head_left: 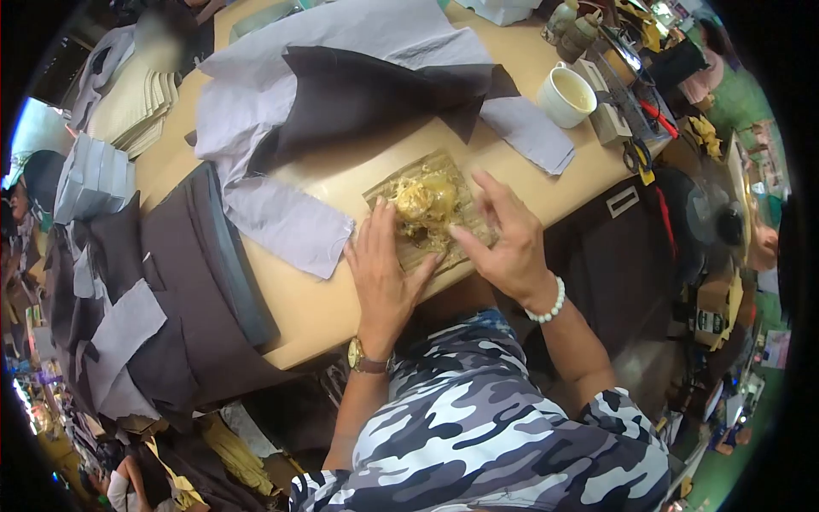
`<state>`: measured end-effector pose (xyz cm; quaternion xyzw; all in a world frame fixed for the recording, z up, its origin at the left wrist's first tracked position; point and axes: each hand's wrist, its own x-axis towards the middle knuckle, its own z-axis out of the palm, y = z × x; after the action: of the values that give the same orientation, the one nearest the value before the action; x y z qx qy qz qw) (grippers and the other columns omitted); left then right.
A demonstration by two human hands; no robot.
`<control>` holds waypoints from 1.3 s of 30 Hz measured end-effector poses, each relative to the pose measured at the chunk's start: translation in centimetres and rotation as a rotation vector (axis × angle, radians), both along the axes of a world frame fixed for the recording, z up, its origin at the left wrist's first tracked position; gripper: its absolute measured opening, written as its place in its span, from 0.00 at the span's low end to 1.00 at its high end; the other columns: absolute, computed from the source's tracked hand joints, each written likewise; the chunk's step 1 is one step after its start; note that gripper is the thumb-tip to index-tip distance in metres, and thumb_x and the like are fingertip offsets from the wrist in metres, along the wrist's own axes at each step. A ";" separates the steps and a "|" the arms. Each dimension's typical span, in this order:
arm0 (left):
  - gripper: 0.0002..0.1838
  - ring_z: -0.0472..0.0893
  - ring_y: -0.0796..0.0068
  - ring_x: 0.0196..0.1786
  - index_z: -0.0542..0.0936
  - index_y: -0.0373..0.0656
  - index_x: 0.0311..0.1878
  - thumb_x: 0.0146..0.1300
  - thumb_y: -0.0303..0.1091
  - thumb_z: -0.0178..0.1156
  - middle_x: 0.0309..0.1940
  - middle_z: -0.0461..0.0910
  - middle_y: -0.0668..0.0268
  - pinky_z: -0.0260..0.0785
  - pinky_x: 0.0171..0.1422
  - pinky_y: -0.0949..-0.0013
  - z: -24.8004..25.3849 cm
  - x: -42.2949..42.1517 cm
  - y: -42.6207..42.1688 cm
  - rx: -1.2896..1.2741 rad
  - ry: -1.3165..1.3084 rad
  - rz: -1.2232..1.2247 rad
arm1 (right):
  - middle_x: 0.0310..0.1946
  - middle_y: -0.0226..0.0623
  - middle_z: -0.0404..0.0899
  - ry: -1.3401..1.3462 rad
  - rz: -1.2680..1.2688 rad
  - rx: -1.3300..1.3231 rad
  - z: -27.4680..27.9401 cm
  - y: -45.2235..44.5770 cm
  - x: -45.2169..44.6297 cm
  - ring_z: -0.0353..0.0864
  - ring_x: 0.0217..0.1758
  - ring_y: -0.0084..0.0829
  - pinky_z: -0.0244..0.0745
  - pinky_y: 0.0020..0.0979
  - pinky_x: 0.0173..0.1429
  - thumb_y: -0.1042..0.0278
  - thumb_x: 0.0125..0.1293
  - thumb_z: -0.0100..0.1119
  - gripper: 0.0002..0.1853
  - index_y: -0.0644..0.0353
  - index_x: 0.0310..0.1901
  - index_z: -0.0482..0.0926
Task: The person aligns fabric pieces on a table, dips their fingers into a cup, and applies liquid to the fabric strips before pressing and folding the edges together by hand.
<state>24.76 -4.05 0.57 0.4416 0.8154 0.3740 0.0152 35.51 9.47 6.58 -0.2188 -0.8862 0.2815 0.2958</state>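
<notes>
Lying flat, the squarish board (pixel 386 190) aligns with the table (pixel 300 317) edge.

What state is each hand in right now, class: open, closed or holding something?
Left hand: open, fingers extended at the left side of the yellow-smeared board.
Right hand: open, thumb and index finger apart at the board's right side.

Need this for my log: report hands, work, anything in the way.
Left hand at board's left edge, right hand at its right. Yellow lump on board, between hands. Dark cloth beyond, not covering it.
</notes>
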 end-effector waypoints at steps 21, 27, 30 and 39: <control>0.08 0.74 0.57 0.59 0.83 0.44 0.41 0.58 0.31 0.63 0.48 0.80 0.61 0.50 0.67 0.47 -0.3 -0.1 -0.5 0.124 -0.090 -0.018 | 0.46 0.48 0.80 0.036 -0.368 0.432 9.4 25.6 -9.3 0.79 0.50 0.48 0.73 0.42 0.54 0.60 0.53 0.66 0.36 0.58 0.64 0.65; 0.04 0.74 0.58 0.59 0.83 0.45 0.34 0.55 0.31 0.65 0.46 0.81 0.62 0.52 0.64 0.45 -0.1 -0.1 -0.4 0.114 -0.072 -0.008 | 0.50 0.55 0.77 -0.346 -0.486 0.341 2.6 31.5 -14.0 0.77 0.53 0.53 0.72 0.49 0.55 0.61 0.57 0.64 0.40 0.57 0.69 0.54; 0.04 0.74 0.58 0.59 0.82 0.45 0.32 0.55 0.31 0.66 0.46 0.81 0.62 0.51 0.65 0.44 0.2 0.1 -0.3 0.108 -0.074 -0.009 | 0.48 0.51 0.77 -0.430 -0.543 0.431 1.0 30.9 -14.6 0.77 0.53 0.48 0.71 0.47 0.54 0.64 0.59 0.57 0.35 0.58 0.68 0.58; 0.04 0.75 0.55 0.56 0.80 0.43 0.36 0.57 0.29 0.63 0.48 0.78 0.60 0.54 0.64 0.39 1.8 0.5 1.6 0.069 -0.020 -0.140 | 0.48 0.57 0.75 -0.437 -0.314 0.238 -0.5 20.1 -8.7 0.78 0.50 0.51 0.73 0.44 0.50 0.72 0.59 0.55 0.37 0.65 0.69 0.53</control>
<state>25.21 -2.46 2.39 0.4940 0.7690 0.4043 0.0345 26.77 29.53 6.13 -0.3723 -0.9111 0.0724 0.1614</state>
